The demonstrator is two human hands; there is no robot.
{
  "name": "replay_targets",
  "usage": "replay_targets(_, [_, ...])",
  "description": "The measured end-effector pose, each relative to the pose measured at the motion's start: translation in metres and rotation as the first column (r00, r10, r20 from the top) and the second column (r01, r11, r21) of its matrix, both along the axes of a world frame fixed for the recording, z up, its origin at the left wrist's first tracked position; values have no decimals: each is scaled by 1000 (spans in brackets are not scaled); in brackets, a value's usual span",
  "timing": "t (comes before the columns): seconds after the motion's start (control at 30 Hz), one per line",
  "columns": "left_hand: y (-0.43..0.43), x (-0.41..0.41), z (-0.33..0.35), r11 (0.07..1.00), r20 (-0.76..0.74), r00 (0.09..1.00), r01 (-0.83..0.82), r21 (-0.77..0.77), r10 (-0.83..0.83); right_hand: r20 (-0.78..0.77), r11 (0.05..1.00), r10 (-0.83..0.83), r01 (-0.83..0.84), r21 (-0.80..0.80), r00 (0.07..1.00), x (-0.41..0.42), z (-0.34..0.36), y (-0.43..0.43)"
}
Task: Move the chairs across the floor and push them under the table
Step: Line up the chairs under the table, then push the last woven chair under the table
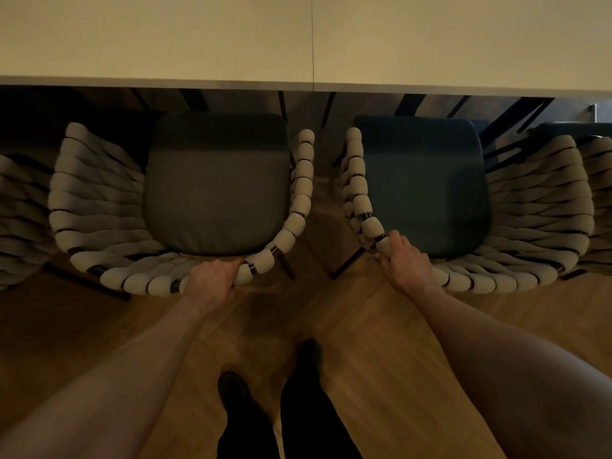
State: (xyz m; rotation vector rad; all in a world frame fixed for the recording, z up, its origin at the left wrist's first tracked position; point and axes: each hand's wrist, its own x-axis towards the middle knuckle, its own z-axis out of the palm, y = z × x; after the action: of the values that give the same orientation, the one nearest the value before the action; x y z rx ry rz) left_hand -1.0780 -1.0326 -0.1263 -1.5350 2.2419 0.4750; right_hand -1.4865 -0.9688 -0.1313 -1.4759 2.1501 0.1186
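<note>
Two chairs with pale woven rope backs face the pale table [231,41], their seat fronts close to its edge. The left chair [215,183] has a dark grey cushion. The right chair [424,187] has a dark teal cushion. My left hand [212,281] grips the back rim of the left chair, fingers curled over the rope. My right hand [405,256] grips the rear left corner of the right chair's rim. A narrow gap of floor separates the two chairs.
More rope-backed chairs stand at the far left [20,213] and far right [596,180]. Dark table legs [503,120] show under the tabletop. My feet [271,385] stand on the wooden floor [381,342] behind the chairs.
</note>
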Motion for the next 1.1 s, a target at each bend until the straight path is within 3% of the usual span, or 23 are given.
replay_targets(0.2, [2,4,0,997,-65,998,-21,77,26,-41,992,-30,35,119,999,7,14,-1])
replay_targets(0.5, [43,57,56,965,-211,945,-228,127,251,-31,981,-128,131,146,991,97,78,37])
replay_targets(0.63, [63,123,68,905,-291,860,-368,214,419,121,957,-23,-13,291,992,170,98,41])
replay_targets(0.77, [83,202,88,756,-271,716,-539,371,643,215,944,4,-75,320,977,273,110,39])
replay_targets(0.9, [108,316,97,653,-178,657,-606,454,733,305,945,-54,-49,322,951,391,125,28])
replay_targets(1.1, [103,471,125,556,-210,520,-709,433,828,407,947,53,-175,269,912,551,147,-14])
